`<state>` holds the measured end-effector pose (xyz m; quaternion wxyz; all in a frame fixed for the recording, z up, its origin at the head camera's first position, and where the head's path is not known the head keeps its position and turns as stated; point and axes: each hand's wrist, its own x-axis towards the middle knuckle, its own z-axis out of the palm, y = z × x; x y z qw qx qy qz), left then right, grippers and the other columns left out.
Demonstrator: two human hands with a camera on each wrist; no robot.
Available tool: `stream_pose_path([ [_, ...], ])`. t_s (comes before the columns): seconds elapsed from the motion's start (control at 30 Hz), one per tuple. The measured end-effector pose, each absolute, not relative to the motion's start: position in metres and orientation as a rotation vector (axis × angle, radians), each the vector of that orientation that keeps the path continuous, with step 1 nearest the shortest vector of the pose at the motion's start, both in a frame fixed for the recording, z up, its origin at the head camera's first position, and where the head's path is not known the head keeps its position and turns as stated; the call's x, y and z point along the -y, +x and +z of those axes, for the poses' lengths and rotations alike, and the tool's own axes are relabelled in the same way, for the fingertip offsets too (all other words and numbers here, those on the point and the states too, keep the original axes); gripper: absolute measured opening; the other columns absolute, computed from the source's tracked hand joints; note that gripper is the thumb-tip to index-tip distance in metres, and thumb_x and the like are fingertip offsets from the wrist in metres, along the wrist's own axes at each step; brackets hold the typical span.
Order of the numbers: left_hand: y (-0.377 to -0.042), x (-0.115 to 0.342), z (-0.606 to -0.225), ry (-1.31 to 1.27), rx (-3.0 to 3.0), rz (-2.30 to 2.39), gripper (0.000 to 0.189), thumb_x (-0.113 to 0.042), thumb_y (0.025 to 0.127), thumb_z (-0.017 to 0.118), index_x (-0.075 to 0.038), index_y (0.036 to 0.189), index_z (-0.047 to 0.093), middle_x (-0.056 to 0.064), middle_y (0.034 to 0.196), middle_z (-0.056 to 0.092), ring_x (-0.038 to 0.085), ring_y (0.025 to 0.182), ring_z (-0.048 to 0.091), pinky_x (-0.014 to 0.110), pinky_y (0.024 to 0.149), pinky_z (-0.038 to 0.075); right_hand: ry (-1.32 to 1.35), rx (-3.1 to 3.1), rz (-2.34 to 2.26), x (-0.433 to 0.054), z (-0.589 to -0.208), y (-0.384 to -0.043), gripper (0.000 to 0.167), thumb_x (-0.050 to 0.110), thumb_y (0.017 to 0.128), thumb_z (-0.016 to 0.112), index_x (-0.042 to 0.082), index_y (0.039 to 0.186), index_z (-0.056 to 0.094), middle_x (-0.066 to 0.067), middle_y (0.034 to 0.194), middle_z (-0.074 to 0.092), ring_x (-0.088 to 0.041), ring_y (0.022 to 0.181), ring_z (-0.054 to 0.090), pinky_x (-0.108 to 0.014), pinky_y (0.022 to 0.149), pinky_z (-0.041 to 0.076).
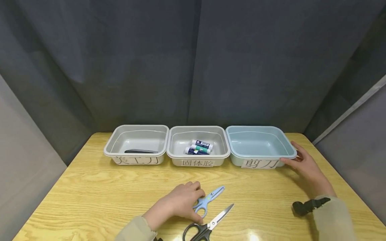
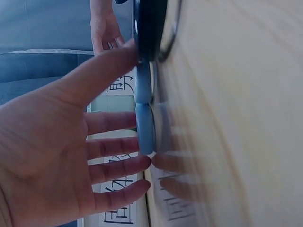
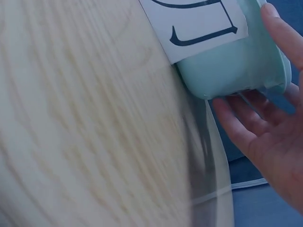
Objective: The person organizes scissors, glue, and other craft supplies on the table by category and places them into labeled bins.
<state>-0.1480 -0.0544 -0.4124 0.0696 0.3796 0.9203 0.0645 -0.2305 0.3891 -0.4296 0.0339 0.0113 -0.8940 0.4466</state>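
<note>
My left hand point(image 1: 184, 202) is low over the table beside small light-blue scissors point(image 1: 215, 193). In the left wrist view its fingers are extended and spread, with fingertips right at the scissors' blue handle loops point(image 2: 147, 127). Its thumb reaches toward larger scissors with black handles point(image 1: 221, 214), lying closer to me with their blades pointing away to the right. Over at the right, my right hand point(image 1: 309, 169) holds the front right corner of a light-blue bin point(image 1: 256, 142), thumb on the front rim and fingers along the side.
Left of the blue bin stand two grey bins in line with it. The middle one point(image 1: 178, 144) contains several glue sticks point(image 1: 200, 149); the left one point(image 1: 120, 139) has a black utility knife point(image 1: 140, 151). All have paper labels in front. A dark curtain point(image 1: 150, 67) hangs behind the table.
</note>
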Motion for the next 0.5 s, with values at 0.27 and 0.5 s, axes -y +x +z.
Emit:
stream_pose_path([
  [0.27,-0.148,0.051,-0.410,1.151,-2.763,0.192,0.054,-0.047,0.064,0.076,-0.018,0.107,0.060,-0.010,0.089,0.041,0.006,0.076,0.037,0.018,0.058,0.034,0.169,2.852,1.355,-0.392,-0.411,-0.233,0.090,0.027,0.086,0.063,0.003,0.146,0.001,-0.031,0.139,0.024,-0.008,0.102,0.050,-0.016,0.073,0.044],
  [0.5,-0.149,0.048,-0.410,1.149,-2.762,0.204,0.042,-0.034,0.064,0.075,-0.016,0.099,0.061,-0.010,0.084,0.040,0.006,0.075,0.038,0.018,0.058,0.035,0.159,2.934,1.365,-0.393,-0.406,-0.240,0.100,0.030,0.085,0.064,0.007,0.144,-0.013,-0.037,0.140,0.014,-0.050,0.123,0.025,-0.063,0.093,0.029],
])
